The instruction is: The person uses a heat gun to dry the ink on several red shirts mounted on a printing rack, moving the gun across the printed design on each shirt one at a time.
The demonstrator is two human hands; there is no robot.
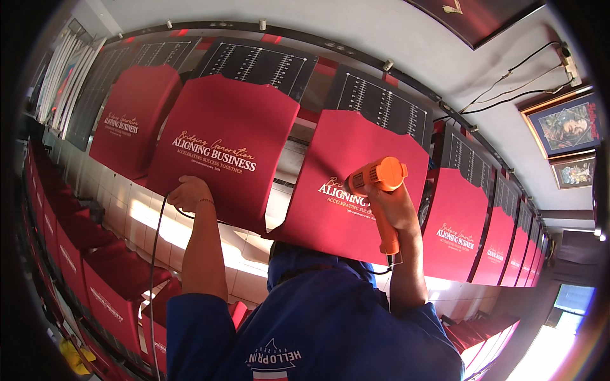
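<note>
My right hand (pixel 399 208) is closed around the handle of an orange heat gun (pixel 379 174). The gun's front end is over the pale lettering of a red shirt panel (pixel 318 216), partly covering the print. My left hand (pixel 185 193) is closed on a black power cord (pixel 156 254) by the lower edge of another red shirt panel (pixel 222 140). From that hand the cord hangs down at the left. More cord shows below the gun's handle. Both panels lie on dark boards (pixel 254 62) with white ruler marks.
Further printed red panels lie on boards to the left (pixel 136 108) and right (pixel 454 219). A dark rail (pixel 343 47) runs behind them. Behind me, at lower left, is another row of red panels (pixel 111 298). Framed pictures (pixel 565 127) and wires hang on the wall.
</note>
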